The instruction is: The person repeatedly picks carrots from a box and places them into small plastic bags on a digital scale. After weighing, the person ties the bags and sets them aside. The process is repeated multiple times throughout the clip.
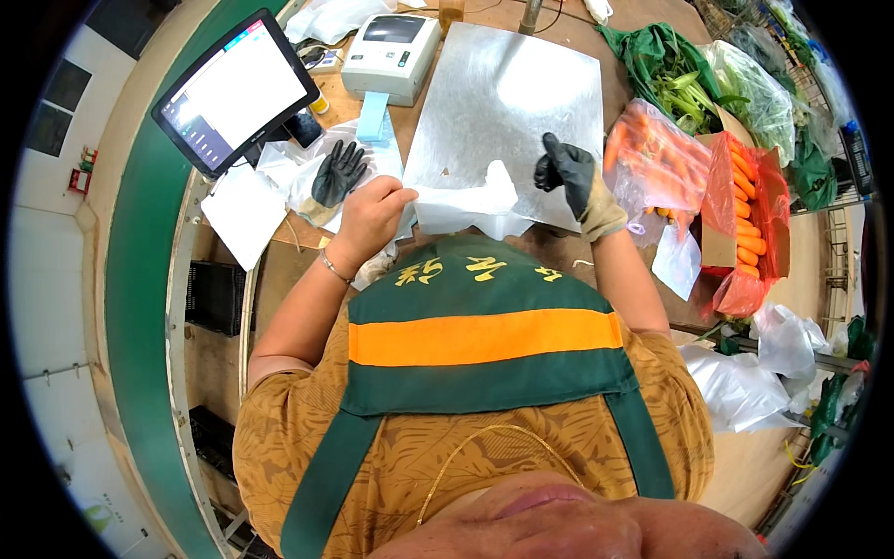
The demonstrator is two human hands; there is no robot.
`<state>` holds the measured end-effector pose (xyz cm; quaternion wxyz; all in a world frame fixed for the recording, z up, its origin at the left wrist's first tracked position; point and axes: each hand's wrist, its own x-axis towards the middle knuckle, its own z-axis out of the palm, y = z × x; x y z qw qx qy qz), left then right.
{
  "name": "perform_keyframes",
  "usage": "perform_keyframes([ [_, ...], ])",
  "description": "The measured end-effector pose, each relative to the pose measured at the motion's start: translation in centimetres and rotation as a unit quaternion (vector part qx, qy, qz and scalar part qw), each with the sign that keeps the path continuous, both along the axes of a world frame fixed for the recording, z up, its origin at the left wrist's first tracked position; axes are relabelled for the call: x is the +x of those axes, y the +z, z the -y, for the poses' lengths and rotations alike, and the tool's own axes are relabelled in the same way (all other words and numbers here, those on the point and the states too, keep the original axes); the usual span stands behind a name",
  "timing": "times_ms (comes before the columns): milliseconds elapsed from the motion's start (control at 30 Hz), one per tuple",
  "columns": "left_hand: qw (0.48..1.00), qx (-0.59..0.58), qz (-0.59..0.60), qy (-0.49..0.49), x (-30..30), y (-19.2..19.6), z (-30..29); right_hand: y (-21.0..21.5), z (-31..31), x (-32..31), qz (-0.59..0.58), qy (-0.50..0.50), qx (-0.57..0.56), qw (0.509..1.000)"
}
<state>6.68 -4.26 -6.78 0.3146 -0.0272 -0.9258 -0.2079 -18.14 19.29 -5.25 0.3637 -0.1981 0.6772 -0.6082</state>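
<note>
My bare left hand (pixel 372 212) pinches the left end of a thin white plastic bag (pixel 466 207). The bag stretches right across the near part of a shiny metal plate (pixel 521 102), its far end standing up in a crumpled tip. My right hand (pixel 573 182) wears a black-coated glove with a tan cuff. Its fingers are curled in above the plate's right side, a little apart from the bag, and I see nothing in them. An unworn matching glove (pixel 337 175) lies just left of my left hand, on white plastic.
A tilted touchscreen monitor (pixel 236 93) and a label printer (pixel 391 54) with a blue label (pixel 372 115) stand at the far left. On the right are bagged carrots (pixel 656 154), a cardboard box (pixel 719 210) of carrots and leafy greens (pixel 684 93) in green plastic. White bags (pixel 736 382) hang at lower right.
</note>
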Motion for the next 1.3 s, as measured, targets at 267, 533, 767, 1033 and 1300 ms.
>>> perform_keyframes([
  [267,0.999,0.003,0.036,-0.001,-0.6,-0.3,-0.5,-1.2,-1.2,3.9,-0.01,0.176,0.004,0.984],
  [533,0.993,0.103,0.032,-0.038,-2.6,3.9,-5.7,0.5,1.6,7.4,0.108,0.072,-0.141,0.981],
  [767,0.988,0.146,0.043,0.036,-3.2,2.3,-1.8,1.6,0.2,6.1,0.118,-0.001,-0.163,0.98],
  [1033,0.854,-0.001,0.004,0.521,1.2,-9.0,24.4,-0.2,-5.3,-3.3,0.106,-0.142,-0.302,0.937],
  [1300,0.931,0.32,-0.037,0.172,-9.6,-3.4,9.2,-0.3,-5.0,-0.5,-0.071,-0.152,-0.169,0.971],
])
